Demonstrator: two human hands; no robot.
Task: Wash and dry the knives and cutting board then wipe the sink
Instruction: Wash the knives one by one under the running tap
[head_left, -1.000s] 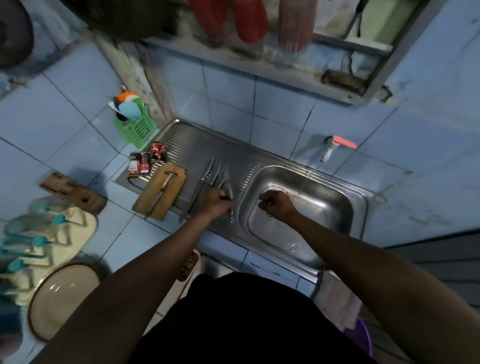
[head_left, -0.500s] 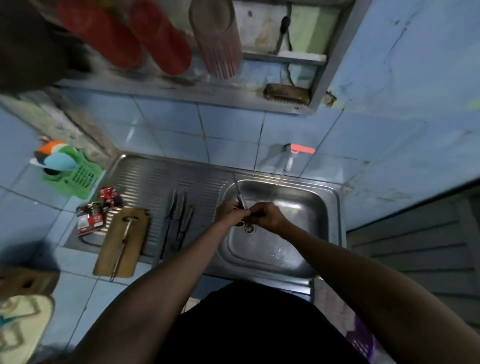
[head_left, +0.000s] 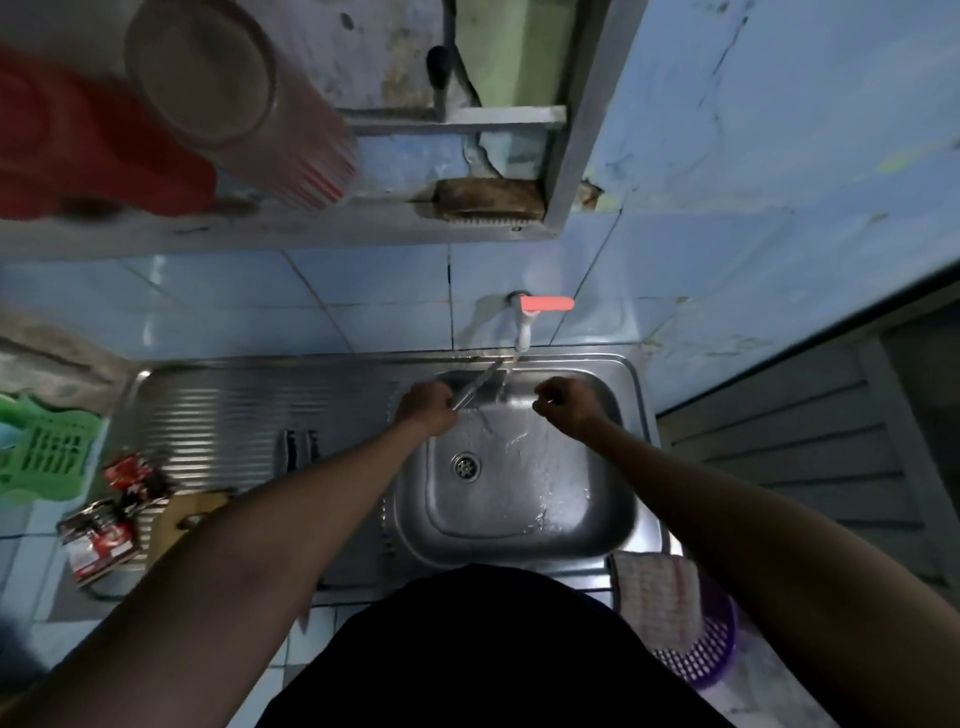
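Steel sink fills the middle, with a ridged draining side to its left. Blue tiles cover the wall behind it. Up on the shelf sit a red tub and a pink cup on its side.

Next come the smaller things. A checked cloth hangs over the front edge of the sink, just above a purple basket. A green basket stands at the far left. The wooden cutting board lies on the draining side, mostly hidden under the left arm. Red packets lie beside it. The dark handles of 2 more knives poke out above the arm.

The left hand is curled tight round the handle of 1 knife and holds its blade up into the water running from the tap. The right hand is over the bowl, apart from the knife. Its fingers are curled in. I cannot tell if they hold anything.

The little round drain sits at the bottom of the bowl.
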